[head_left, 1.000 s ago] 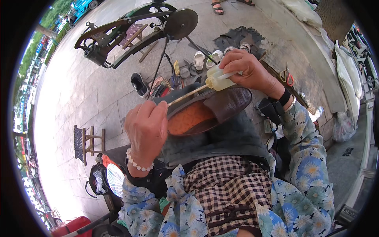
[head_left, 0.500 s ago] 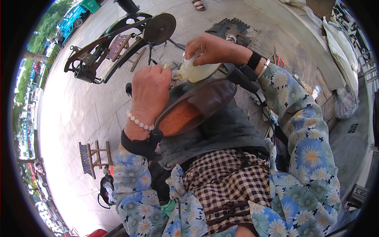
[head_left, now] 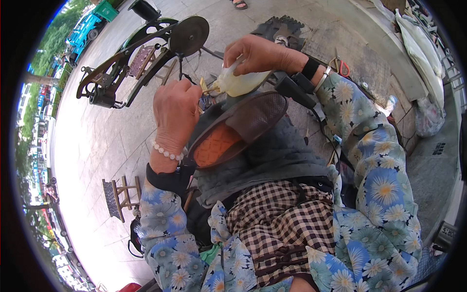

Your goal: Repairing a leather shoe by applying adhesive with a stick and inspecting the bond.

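Note:
A brown shoe [head_left: 258, 117] with an orange insole lies tilted across the dark cloth [head_left: 287, 151] on my lap, its opening toward me. Above it, my right hand [head_left: 260, 56] grips a soft, translucent plastic bottle [head_left: 238, 83] filled with something pale yellow. The bottle lies on its side, its narrow tip pointing left at my left hand [head_left: 176, 109]. That hand is closed beside the shoe's near end, knuckles up. By its fingertips shows a small yellowish piece [head_left: 202, 83]; what the fingers hold is mostly hidden.
A black hand-cranked sewing machine [head_left: 160, 48] with a large wheel stands ahead on the left. Small folding stools [head_left: 120, 197] are on the paving to my left. Red-handled scissors [head_left: 344, 68] lie ahead right, near a dark ragged sheet [head_left: 279, 29]. White sacks [head_left: 418, 48] line the right side.
Both hands have shifted slightly left, with the bottle still in my right hand. Its tip now shows more plainly by my left fingertips. The view has also moved a little.

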`<control>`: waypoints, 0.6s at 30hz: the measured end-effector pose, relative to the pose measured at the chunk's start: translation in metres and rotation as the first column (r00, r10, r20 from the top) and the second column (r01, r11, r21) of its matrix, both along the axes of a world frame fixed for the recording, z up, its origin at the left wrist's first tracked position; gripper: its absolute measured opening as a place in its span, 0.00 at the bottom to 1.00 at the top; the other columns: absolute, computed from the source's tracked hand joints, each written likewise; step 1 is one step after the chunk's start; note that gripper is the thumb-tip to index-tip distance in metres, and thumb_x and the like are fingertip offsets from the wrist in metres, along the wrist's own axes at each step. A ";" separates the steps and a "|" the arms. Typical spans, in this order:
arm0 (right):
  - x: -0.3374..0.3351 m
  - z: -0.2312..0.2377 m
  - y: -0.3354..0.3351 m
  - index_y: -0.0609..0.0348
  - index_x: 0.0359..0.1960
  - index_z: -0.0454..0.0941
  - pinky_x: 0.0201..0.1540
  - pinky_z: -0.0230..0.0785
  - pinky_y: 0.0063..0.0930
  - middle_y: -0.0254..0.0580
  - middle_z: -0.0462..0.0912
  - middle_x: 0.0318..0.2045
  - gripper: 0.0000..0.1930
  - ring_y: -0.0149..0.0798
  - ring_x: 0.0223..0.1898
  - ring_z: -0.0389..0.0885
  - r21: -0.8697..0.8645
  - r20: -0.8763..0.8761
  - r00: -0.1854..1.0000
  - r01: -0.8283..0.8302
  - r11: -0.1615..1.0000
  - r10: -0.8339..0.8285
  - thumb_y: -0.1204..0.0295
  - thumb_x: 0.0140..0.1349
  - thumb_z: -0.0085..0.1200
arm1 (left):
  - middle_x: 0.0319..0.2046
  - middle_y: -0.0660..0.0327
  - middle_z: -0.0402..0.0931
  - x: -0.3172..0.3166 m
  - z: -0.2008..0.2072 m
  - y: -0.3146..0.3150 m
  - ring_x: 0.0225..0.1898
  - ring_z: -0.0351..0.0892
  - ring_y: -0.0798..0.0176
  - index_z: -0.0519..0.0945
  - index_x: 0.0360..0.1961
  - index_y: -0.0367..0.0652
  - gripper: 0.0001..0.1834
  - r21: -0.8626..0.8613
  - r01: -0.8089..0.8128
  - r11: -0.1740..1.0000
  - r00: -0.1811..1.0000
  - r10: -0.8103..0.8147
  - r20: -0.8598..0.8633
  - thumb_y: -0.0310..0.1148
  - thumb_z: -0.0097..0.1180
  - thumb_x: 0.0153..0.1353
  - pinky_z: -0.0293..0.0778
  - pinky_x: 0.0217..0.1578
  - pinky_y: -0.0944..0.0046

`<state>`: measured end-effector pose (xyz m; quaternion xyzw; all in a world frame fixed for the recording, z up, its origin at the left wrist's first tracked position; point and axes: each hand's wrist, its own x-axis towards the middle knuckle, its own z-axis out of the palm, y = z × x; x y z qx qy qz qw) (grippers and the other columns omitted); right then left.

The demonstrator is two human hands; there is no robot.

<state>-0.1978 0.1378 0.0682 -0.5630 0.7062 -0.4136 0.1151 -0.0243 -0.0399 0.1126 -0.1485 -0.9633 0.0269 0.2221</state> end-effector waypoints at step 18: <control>0.008 -0.008 0.034 0.65 0.28 0.80 0.48 0.69 0.27 0.39 0.81 0.35 0.08 0.36 0.40 0.78 -0.155 0.130 0.989 0.095 0.983 -0.075 0.81 0.43 0.60 | 0.23 0.58 0.70 0.057 0.000 -0.026 0.28 0.72 0.52 0.77 0.28 0.42 0.06 0.260 -0.162 0.952 0.986 0.164 0.015 0.22 0.55 0.47 0.66 0.31 0.55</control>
